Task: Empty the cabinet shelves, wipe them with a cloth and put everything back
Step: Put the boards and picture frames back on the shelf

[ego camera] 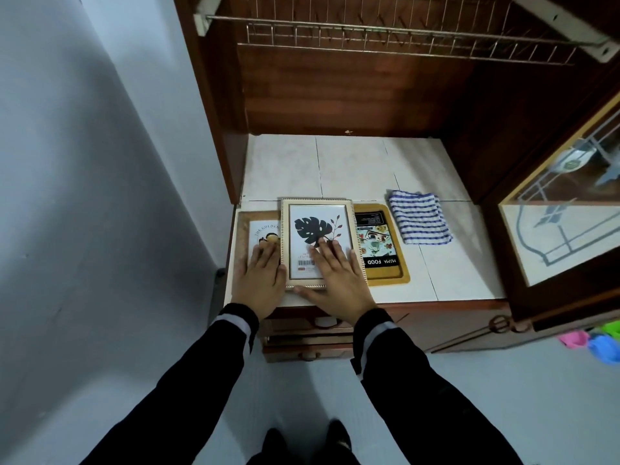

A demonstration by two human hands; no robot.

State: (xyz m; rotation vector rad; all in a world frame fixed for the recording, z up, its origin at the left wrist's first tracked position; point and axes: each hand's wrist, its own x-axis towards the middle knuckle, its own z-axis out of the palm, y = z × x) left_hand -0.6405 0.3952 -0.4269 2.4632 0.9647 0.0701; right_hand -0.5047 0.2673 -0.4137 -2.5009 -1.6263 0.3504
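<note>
Three flat items lie side by side at the front of the white tiled cabinet shelf (352,166). A pale beaded picture frame (318,216) with a black leaf print lies in the middle, overlapping a brown-framed picture (250,226) on its left. A yellow tray (380,246) with a "MAMA FOOD" label lies to its right. My right hand (339,280) rests flat on the lower part of the leaf frame, fingers straight. My left hand (260,280) lies flat on the brown-framed picture beside it. A blue-and-white striped cloth (419,218) sits folded further right, untouched.
A metal wire rack (385,31) hangs above the shelf against the brown cabinet back. An open glass cabinet door (567,229) stands at the right. Drawers (308,340) sit below the shelf front. Coloured plastic items (600,340) lie on the floor at right; a wall is at left.
</note>
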